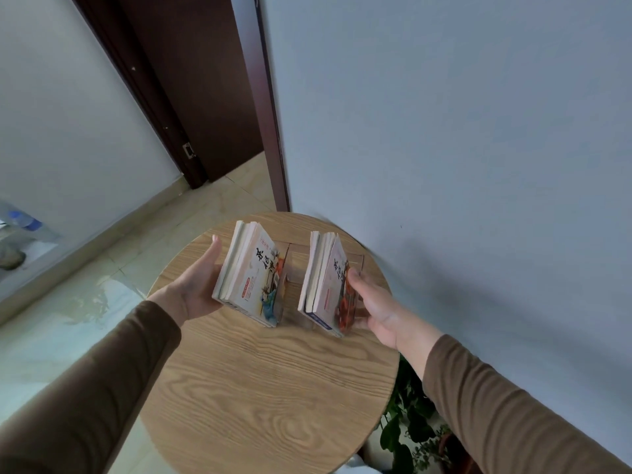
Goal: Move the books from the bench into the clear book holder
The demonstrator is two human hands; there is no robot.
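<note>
Your left hand (pixel 196 290) reaches in from the lower left, forearm angled up and to the right, palm turned inward against the outer face of the left stack of books (pixel 248 275). Its fingers (pixel 214 246) lie flat and extended along that face — pressing the stack rather than curling round it, thumb low near the stack's bottom corner.

Your right hand (pixel 374 311) comes in from the lower right, wrist bent slightly, with its fingers (pixel 354 278) laid against the cover of the right stack of books (pixel 326 283); whether they wrap behind it you cannot tell, as the stack hides the tips.

Both stacks stand upright on the round wooden table (pixel 266 388), well apart from each other, each leaning a little to the left. Between and around them sits the clear book holder (pixel 295 268) — its transparent walls are faint, so you cannot tell for certain that the stacks are seated inside it.

Both sleeves (pixel 513 405) are brown. A potted plant (pixel 410 429) shows below the table's right edge, beside the pale wall (pixel 461 131).
</note>
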